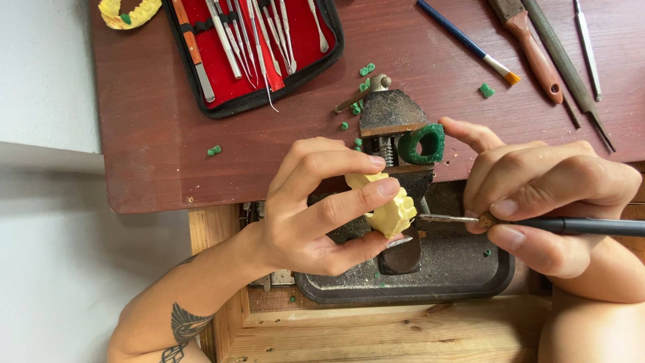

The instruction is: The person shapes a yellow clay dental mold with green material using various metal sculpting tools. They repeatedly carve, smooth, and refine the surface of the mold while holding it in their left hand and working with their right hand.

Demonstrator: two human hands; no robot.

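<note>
My left hand (pixel 316 202) pinches a pale yellow dental cast (pixel 390 210) with moulded teeth, held over a small metal bench vise (pixel 392 117). My right hand (pixel 537 195) grips a thin carving tool (pixel 571 225) with a dark handle; its metal tip points left and touches the cast's right side. A green wax ring (pixel 423 143) rests on the vise, just beyond my right index fingertip.
An open red-lined case of metal instruments (pixel 252 47) lies at the back. A second yellow cast (pixel 127 12), a blue-handled brush (pixel 463 40) and files (pixel 551 47) lie on the brown tabletop (pixel 154 154). Green wax crumbs (pixel 214 150) are scattered. A dark tray (pixel 457 269) sits below.
</note>
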